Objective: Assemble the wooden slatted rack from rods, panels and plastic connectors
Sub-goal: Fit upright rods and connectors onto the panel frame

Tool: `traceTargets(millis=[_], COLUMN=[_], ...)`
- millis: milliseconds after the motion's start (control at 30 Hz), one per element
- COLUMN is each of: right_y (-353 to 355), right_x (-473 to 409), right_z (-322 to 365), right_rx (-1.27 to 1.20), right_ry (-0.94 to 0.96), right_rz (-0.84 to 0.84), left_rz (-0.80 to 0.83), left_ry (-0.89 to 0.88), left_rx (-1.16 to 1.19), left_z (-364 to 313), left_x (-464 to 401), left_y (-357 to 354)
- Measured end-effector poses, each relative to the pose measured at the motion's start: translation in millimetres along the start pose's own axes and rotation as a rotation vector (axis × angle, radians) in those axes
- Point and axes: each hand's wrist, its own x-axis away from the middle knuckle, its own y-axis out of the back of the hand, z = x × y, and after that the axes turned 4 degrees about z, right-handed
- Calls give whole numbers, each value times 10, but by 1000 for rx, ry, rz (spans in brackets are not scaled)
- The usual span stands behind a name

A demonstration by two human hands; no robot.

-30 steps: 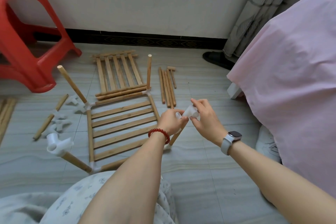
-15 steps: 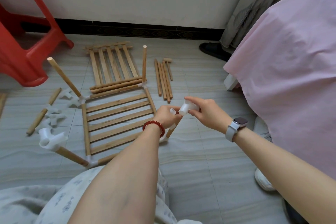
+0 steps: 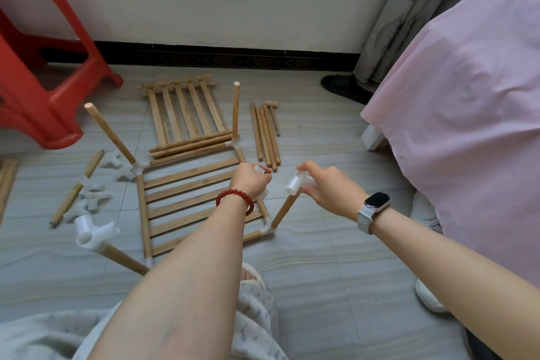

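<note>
Both hands work above the near right corner of the rack frame. The right hand (image 3: 330,185), a watch on its wrist, grips a white plastic connector (image 3: 298,184) with curled fingers; the connector sits at the top end of an upright rod (image 3: 285,209) that rises, tilted, from the frame's near right corner joint (image 3: 267,230). The left hand (image 3: 251,180), with a red bead bracelet at the wrist, is curled around a second white connector (image 3: 259,170), only an edge of which shows — how it is held is mostly hidden.

Below the hands the slatted frame (image 3: 190,202) lies flat on the tiled floor (image 3: 336,286), with white joints at its corners. Three more rods stand up from the other corners: the near left one (image 3: 122,259) carries a white connector on top (image 3: 92,234), while the far left rod (image 3: 109,133) and far right rod (image 3: 235,109) have bare tops.

Beyond the frame a second slatted panel (image 3: 182,112) lies flat, loose rods resting along its near edge. To its right lies a bundle of rods (image 3: 264,136) with a small wooden mallet (image 3: 273,115) beside it. Left of the frame, loose white connectors (image 3: 93,199) and a single rod (image 3: 77,187) lie scattered — a red plastic stool (image 3: 43,96) stands behind them. A pink bedsheet (image 3: 467,96) fills the right side.
</note>
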Motion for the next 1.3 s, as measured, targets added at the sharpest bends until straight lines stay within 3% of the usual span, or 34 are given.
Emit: traceTargets(millis=[200,300,500,667,800,1000,1300], right_y=[54,60,71,22,-101,-309,-401], right_x=[-34,-128,-213,-211,-274,-247,-158], right_z=[9,62,22,-44,-31,12,165], right_rx=[10,65,-71,291,407,291,178], right_ry=[-50,-77,-134,80,86,-123,-247], right_rz=[52,99,221,160,153,86,71], left_rz=[-3,0,-15,1,21,-28,-9], left_ry=[-21,-63,-176,-252,-233,-168,-133], left_rx=[-42,-129,-377,-641,-626,-558,-533], left_z=[-39,-119,-284,-330,-305,-235,-190], left_x=[-9,-43,-218,-341,-448,-500,-273], left_y=[-10,8,269,276,203,185,298])
